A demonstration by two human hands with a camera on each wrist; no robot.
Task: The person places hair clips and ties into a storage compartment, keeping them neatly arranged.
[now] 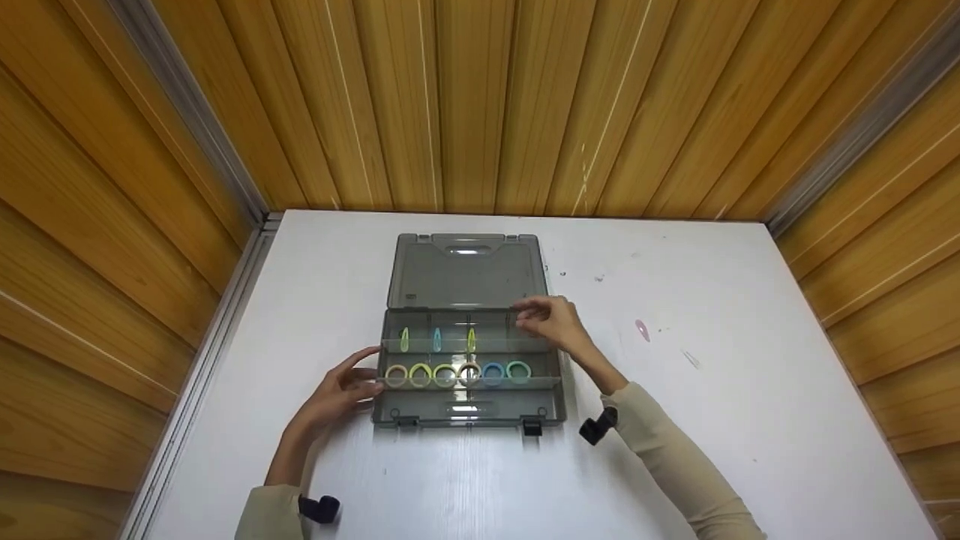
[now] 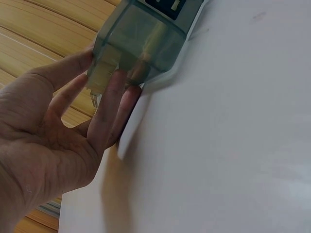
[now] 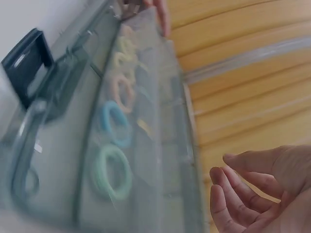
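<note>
A translucent grey divided box (image 1: 469,411) lies on the table with its lid (image 1: 469,274) folded back. Hair clips stand in its far row: a yellow-green clip (image 1: 405,340), a blue clip (image 1: 437,340) and a yellow clip (image 1: 471,340). Several ring-shaped hair ties, among them a mint hair tie (image 1: 518,371) and a blue hair tie (image 3: 115,124), line the middle row. My left hand (image 1: 341,394) touches the box's left end with fairly straight fingers. Above the far row's right end hovers my right hand (image 1: 553,322), fingers loosely bent; nothing shows between them in the right wrist view (image 3: 262,189).
To the box's right, a pink hair clip (image 1: 643,330) and a pale hair clip (image 1: 691,359) lie on the white table (image 1: 750,420). A black latch (image 1: 532,427) sticks out at the box's front. Wood-patterned walls (image 1: 480,105) enclose the table's back and sides.
</note>
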